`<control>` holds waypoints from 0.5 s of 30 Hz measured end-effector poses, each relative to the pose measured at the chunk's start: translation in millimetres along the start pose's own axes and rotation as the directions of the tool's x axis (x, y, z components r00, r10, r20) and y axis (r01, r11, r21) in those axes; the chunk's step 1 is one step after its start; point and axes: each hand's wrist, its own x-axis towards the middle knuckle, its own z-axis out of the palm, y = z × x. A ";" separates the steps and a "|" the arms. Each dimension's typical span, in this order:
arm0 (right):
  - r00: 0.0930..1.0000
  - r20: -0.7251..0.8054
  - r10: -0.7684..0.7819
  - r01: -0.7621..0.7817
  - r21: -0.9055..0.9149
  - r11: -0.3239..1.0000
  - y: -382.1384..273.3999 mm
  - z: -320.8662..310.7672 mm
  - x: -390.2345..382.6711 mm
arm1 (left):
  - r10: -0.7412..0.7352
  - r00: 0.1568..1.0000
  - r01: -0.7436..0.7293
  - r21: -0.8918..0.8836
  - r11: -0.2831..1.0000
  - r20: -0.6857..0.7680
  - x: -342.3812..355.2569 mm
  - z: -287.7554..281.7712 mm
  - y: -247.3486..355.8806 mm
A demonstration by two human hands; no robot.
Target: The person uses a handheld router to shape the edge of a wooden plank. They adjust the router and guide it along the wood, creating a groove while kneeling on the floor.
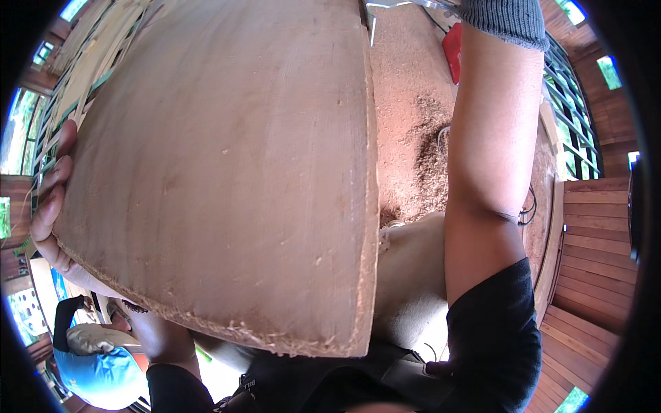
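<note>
A large brown wooden panel [227, 172], with a rough, fibrous lower edge, fills the middle of the view, tilted up close to me. Around its left edge curl the bare fingers of my left hand [54, 196]; most of the palm is hidden behind the panel. My right arm reaches up past the panel's right side. At the top edge, a grey knitted cuff [506, 24] covers the right wrist, and my right hand's fingers are out of the picture. Beside that cuff, a silvery metal piece [406, 3] shows only in part, near the panel's upper right corner.
Wood shavings [430, 162] lie on the reddish floor right of the panel. A red object [452, 51] is partly hidden behind my right arm. At lower left, another person in a blue top [103, 375] bends over. A plank wall [595, 234] stands at right.
</note>
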 end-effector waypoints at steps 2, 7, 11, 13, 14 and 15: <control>1.000 0.008 0.009 -0.009 -0.001 1.000 0.3 -0.6 -1.9 | -0.012 1.000 0.012 -0.018 1.000 -0.005 -0.5 0.3 0.2; 1.000 0.022 0.022 -0.022 -0.004 1.000 2.6 -1.4 -3.6 | -0.100 0.992 0.096 -0.067 0.993 -0.072 1.2 3.6 5.8; 0.999 0.024 0.033 -0.033 -0.001 0.999 6.3 -1.4 -3.4 | -0.169 0.974 0.165 -0.040 0.986 -0.151 -2.5 0.9 2.6; 0.999 0.029 0.034 -0.034 -0.004 0.999 4.1 -2.0 -3.6 | -0.291 0.950 0.231 -0.373 0.899 -0.112 4.1 -7.8 6.4; 0.999 0.034 0.030 -0.030 -0.010 1.000 3.5 -0.9 -2.5 | -0.338 0.931 0.244 -0.452 0.858 -0.140 5.5 -7.4 9.1; 0.999 0.031 0.027 -0.027 -0.010 1.000 2.0 -1.5 -5.9 | -0.361 0.907 0.263 -0.377 0.888 -0.217 7.1 -6.1 12.1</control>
